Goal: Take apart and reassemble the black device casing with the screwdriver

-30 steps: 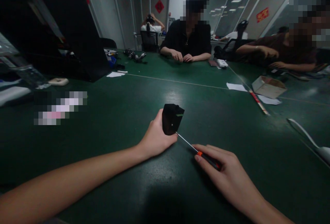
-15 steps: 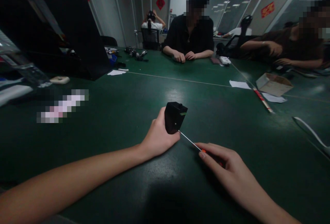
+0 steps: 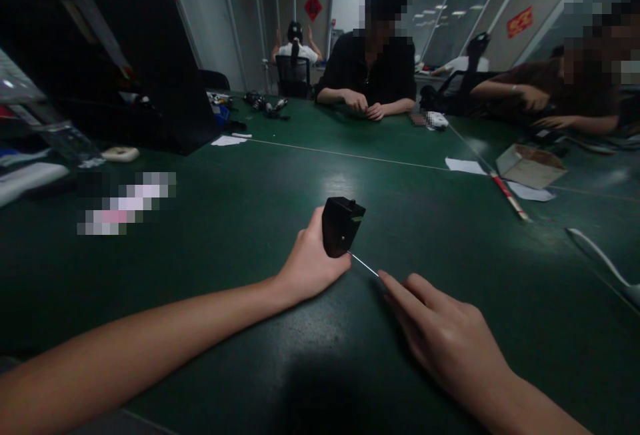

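The person's left hand (image 3: 311, 258) is wrapped around a small black box-shaped block with angled faces (image 3: 340, 227), its grip closed on the side and lower part. The block sits out in front of the person, over the middle of the dark green bench (image 3: 225, 235), though I can't tell whether its underside rests there. A short green mark (image 3: 357, 219) shows on its right face, a small knob (image 3: 353, 202) stands up at the top edge, and a tiny bright dot (image 3: 343, 238) catches the light lower down.

The right hand (image 3: 445, 328) has its grip closed around a slim screwdriver with a shiny metal shaft (image 3: 364, 264); the handle is hidden by the hand. The shaft slants up and to the left, its tip at the block's lower corner, just beside the left hand. Whether it sits in a screw is too small to make out.

Off to the person's right lie a curved white strap (image 3: 597, 255), a red-and-white stick (image 3: 509, 197) and an open, pale grey-beige box (image 3: 531, 168), with a white sheet of paper (image 3: 465, 165) near the stick's far end. On the left stands a large black panel (image 3: 145, 61). Across the bench, a co-worker in a black top (image 3: 367, 78) sits with both hands close together on the green surface.
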Demonstrator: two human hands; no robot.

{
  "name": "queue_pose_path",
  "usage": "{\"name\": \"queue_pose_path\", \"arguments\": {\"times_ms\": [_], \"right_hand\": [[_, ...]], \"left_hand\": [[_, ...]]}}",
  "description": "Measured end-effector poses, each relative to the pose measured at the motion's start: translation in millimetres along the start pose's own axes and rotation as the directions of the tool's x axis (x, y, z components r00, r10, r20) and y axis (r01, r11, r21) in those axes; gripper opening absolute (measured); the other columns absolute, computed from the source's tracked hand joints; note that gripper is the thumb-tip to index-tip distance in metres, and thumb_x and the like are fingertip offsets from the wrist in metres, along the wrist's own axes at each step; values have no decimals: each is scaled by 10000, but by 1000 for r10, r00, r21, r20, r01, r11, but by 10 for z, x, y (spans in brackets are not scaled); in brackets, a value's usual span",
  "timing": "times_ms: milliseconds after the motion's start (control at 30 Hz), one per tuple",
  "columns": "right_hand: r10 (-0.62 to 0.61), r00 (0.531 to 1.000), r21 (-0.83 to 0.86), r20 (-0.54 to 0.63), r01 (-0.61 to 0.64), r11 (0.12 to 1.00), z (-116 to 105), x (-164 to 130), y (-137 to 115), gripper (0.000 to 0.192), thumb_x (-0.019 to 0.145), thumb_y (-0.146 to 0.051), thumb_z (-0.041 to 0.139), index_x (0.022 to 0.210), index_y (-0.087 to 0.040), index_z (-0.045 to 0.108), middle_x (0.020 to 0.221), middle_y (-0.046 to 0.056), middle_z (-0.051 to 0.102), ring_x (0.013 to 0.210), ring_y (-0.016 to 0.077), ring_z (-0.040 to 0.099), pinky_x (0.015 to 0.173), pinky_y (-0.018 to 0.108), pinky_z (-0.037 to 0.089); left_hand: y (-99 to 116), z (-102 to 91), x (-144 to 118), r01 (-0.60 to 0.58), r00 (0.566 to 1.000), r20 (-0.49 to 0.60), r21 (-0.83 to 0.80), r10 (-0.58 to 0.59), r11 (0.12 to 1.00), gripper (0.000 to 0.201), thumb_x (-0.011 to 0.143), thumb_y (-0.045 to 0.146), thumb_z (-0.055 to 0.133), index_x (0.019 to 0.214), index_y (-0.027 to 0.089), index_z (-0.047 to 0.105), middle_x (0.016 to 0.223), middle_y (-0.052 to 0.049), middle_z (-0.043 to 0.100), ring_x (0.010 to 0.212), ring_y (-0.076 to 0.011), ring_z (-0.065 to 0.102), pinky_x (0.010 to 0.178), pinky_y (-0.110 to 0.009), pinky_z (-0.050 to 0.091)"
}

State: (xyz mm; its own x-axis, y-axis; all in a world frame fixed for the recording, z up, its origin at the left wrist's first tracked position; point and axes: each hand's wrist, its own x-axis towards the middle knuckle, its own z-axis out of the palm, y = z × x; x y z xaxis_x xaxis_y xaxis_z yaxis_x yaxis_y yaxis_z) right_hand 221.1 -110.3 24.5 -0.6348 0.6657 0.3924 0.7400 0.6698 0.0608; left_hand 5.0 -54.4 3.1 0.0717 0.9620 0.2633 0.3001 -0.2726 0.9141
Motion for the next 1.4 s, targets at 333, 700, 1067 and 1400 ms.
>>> {"name": "queue_pose_path", "arguments": {"times_ms": [333,700,1067,1400], "right_hand": [[169,984,272,56,-178,946,-97,25,142,335,962,-263,455,1227,-232,658,940,77,681,689,160,653,583,254,524],[344,915,609,209,-397,686,-148,90,-12,328,962,-365,498,1195,-241,693,959,68,710,837,193,674,691,294,554],[322,925,621,201,-374,689,-123,71,-12,314,970,-335,507,1230,-248,659,980,51,687,868,174,657,727,277,539],[324,922,623,213,-383,682,-121,77,-17,304,971,-321,507,1217,-234,662,959,44,685,847,161,656,717,260,538]], "left_hand": [[-63,-47,28,26,994,112,-157,-8,987,492,724,236,745,1126,173,469,1022,-73,665,924,-201,640,843,-340,495],[-25,-16,40,-30,994,96,-133,43,991,393,874,398,614,1175,159,529,1063,-77,643,973,-216,598,839,-310,468],[19,-34,28,-77,994,70,-154,88,985,315,866,338,631,1114,155,568,982,-56,637,896,-194,588,806,-296,467],[52,-22,20,-110,990,74,-125,120,986,316,853,324,643,1117,158,590,979,-55,669,895,-200,617,808,-303,483]]}}
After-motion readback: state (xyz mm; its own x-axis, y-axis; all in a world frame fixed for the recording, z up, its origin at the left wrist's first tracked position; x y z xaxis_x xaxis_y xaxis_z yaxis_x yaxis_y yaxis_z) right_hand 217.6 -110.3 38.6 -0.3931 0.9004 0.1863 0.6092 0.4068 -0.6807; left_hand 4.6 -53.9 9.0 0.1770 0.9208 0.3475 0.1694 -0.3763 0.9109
